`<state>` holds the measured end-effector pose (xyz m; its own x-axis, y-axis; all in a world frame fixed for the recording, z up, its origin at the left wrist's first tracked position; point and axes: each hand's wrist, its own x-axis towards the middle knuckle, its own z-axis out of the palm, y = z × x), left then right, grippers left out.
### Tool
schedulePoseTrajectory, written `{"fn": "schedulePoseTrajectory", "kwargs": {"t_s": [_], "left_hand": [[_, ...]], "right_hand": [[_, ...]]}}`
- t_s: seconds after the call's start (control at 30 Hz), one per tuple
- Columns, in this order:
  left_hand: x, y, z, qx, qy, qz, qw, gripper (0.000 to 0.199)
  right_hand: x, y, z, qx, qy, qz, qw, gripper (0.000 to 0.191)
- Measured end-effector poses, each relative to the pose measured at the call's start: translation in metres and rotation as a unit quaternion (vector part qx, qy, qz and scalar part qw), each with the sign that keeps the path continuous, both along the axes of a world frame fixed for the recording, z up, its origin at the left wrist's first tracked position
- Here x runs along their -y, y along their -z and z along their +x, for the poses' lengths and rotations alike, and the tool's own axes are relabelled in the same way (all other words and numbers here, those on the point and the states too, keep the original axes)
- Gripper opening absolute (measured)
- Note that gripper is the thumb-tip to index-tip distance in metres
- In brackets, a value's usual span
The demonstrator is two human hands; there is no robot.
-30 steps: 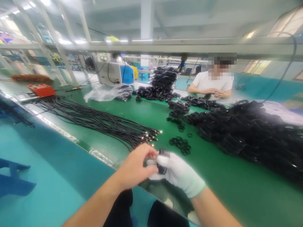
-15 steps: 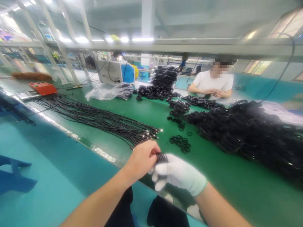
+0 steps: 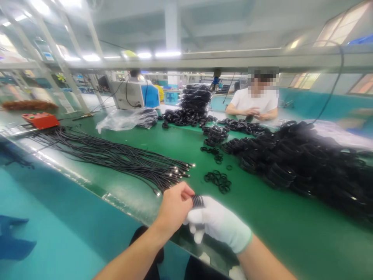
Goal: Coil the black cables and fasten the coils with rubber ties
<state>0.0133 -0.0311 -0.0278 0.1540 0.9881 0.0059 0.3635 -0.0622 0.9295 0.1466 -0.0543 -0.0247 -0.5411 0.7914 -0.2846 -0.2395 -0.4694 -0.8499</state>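
Between my hands, close to the table's front edge, is a small coil of black cable point(image 3: 197, 201), its loops lying side by side. My gloved right hand point(image 3: 221, 221) is closed around the coil from the right, the white fingers curled under it. My bare left hand point(image 3: 175, 206) pinches at the coil's left side; its fingertips are partly hidden. Just beyond the left hand lie the metal-tipped ends of a long bundle of black cables point(image 3: 122, 153). Several loose black rings point(image 3: 218, 179) lie on the green table beyond my right hand.
A large heap of coiled black cables point(image 3: 291, 167) covers the right side of the green tabletop point(image 3: 186, 140). Farther back are bagged stacks point(image 3: 194, 99), a plastic bag point(image 3: 119, 119) and a grey-blue machine point(image 3: 134, 93). A red control box point(image 3: 40, 119) stands left. A co-worker point(image 3: 255, 103) sits opposite.
The view has shifted slightly, so the table contents appear farther left and a little lower. Both hands stay on the coil in nearly the same pose.
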Motion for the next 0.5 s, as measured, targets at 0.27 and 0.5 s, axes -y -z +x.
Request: {"fn": "schedulePoseTrajectory", "kwargs": {"t_s": [0.27,0.5], "left_hand": [[-0.033,-0.026,-0.016,-0.033,0.203,-0.039,0.978,0.022],[-0.089,-0.017,0.026,-0.215,0.192,0.137,0.948,0.007]], "right_hand": [[-0.001,-0.009,0.011,0.01,0.032,0.005,0.999,0.021],[0.005,-0.011,0.009,-0.063,-0.081,-0.063,0.993,0.042]]}}
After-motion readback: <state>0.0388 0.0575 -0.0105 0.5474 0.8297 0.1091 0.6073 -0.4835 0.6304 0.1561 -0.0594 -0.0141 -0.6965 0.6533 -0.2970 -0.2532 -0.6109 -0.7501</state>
